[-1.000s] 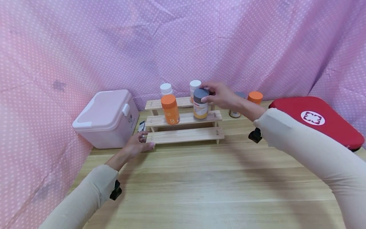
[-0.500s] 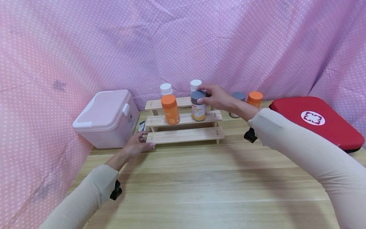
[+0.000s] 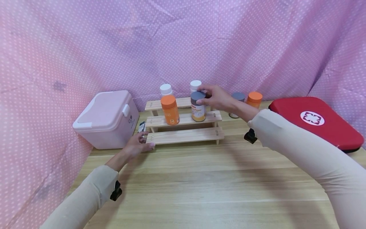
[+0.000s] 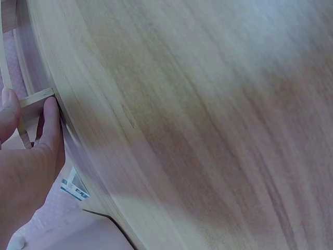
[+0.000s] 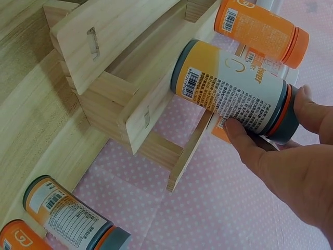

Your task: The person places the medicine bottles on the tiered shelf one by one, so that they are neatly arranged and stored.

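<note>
My right hand (image 3: 218, 98) pinches the grey lid of a white-and-yellow bottle (image 3: 198, 111), which stands upright on the middle step of a three-step wooden rack (image 3: 186, 135). In the right wrist view the same bottle (image 5: 229, 86) meets the step at its base, with the thumb and fingers of the hand (image 5: 291, 156) around the lid end. An orange bottle (image 3: 170, 111) stands to its left on that step. Two white-lidded bottles (image 3: 166, 89) are on the top step behind. My left hand (image 3: 136, 146) grips the left end of the lowest step, also in the left wrist view (image 4: 31, 151).
A pink lidded box (image 3: 107, 117) stands left of the rack, with a small printed item (image 3: 141, 126) between them. Right of the rack are another grey-lidded bottle (image 3: 238, 96) and an orange-lidded bottle (image 3: 254, 98). A red case (image 3: 317, 122) lies at the far right.
The right hand and the grey-lidded bottle have moved slightly left along the middle step, then stayed nearly still. The left hand has kept its place on the rack.
</note>
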A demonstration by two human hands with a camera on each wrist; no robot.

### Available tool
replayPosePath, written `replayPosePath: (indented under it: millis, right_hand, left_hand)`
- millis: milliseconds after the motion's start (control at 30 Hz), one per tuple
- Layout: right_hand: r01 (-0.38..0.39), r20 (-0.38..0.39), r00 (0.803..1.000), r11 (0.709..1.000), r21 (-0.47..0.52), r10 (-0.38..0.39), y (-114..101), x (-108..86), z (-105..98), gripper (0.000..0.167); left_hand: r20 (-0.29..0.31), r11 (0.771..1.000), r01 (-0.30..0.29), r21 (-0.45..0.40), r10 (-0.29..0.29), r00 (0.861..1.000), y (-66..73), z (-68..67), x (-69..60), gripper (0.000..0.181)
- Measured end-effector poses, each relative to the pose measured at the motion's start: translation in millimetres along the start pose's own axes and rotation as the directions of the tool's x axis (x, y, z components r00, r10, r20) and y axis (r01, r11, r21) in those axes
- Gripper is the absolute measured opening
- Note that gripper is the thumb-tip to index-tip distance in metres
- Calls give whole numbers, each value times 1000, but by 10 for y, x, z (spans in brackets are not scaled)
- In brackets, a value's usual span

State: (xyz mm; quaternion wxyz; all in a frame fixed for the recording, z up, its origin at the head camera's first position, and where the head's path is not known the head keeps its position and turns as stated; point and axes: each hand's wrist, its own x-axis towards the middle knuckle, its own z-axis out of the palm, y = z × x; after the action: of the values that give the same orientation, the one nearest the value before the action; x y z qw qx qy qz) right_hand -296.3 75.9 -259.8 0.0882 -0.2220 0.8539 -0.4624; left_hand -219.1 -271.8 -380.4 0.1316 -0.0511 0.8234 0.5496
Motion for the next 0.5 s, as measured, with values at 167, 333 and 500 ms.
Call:
replayPosePath:
  millis: [167,333,500]
  right_hand:
    - [3,-1,1000,1000,29,-3,12,-10,-10,48]
    - [12,-11,1000,999,45,-12,23,-56,-52,54]
    - [26,-22,999,1000,12,-26,44,-175,-179,55]
  left_hand:
    - [8,1000,-4,-28,4,1000,8,5,-3,70]
    - [13,1000,-1,-21,1,1000,16,6,-8,71]
    - [14,1000,4,-23,-4,1000,20,2,-11,72]
